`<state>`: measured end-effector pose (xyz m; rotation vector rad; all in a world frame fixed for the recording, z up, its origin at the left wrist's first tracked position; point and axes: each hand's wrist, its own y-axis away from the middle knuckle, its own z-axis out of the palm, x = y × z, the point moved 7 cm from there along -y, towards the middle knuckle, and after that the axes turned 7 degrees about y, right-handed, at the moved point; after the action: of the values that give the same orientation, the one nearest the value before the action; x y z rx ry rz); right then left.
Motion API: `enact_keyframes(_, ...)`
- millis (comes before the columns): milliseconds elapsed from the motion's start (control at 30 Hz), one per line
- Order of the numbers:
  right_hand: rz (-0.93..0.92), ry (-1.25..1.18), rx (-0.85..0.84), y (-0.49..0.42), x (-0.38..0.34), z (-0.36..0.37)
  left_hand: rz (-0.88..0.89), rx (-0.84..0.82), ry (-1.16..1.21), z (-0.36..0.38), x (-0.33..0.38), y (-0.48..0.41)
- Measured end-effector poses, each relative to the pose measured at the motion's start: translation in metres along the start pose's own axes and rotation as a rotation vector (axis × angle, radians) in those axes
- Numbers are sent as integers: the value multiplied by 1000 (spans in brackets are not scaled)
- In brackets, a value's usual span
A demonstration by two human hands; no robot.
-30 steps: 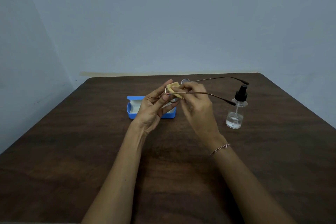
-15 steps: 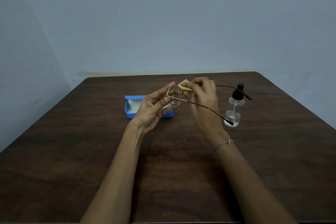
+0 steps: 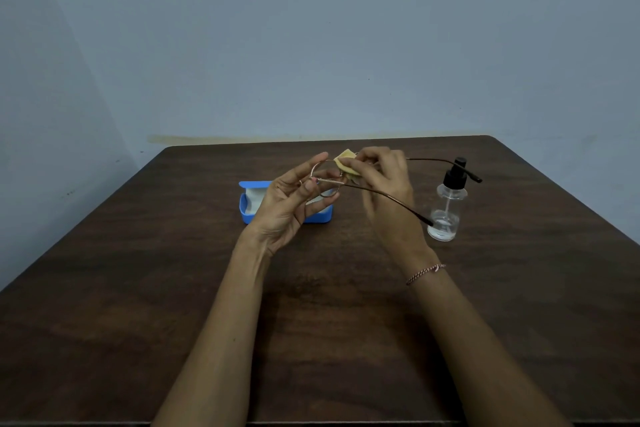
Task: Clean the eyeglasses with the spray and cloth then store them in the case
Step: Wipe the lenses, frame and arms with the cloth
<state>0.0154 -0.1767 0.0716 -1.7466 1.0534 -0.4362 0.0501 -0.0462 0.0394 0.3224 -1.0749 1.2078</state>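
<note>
Metal-rimmed eyeglasses (image 3: 325, 180) are held above the counter (image 3: 138, 288), the left hand (image 3: 287, 208) in a closed grip on one round rim, the right hand (image 3: 384, 180) at its 3 o'clock pinching a yellow cloth (image 3: 346, 163) onto the other lens. Blue case (image 3: 249, 208) lies open, white-lined, on the counter behind the left hand and partly hidden by it; clear spray bottle (image 3: 446, 208) with black pump stands at 3 o'clock of the right hand. Both thin brown temples are unfolded, reaching toward the bottle, dark tips in front of it.

Thin metal eyeglasses (image 3: 329, 182), soft yellow cloth (image 3: 346, 163), clear glossy bottle (image 3: 445, 215), matt wooden table (image 3: 138, 288).
</note>
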Motion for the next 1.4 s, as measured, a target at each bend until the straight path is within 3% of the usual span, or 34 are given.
enact_keyframes(167, 98, 94, 14, 1, 11, -2, 45, 26, 38, -1, 3, 0)
enact_keyframes(367, -8, 29, -23, 2, -7, 6, 104, 93, 151, -12, 6, -4)
enact_keyframes(600, -37, 103, 34, 3, -5, 0, 57, 87, 270, -8, 1, -4)
enact_keyframes(833, -7, 81, 100, -1, 1, -9, 50, 60, 182, -1, -3, -4)
enact_keyframes(1067, 31, 2, 131, 1, -8, -12, -61, 262, 44, -2, -28, -9)
enact_keyframes(1400, 92, -19, 114, 4, -10, -5, -60, 334, 165, -4, -32, -11)
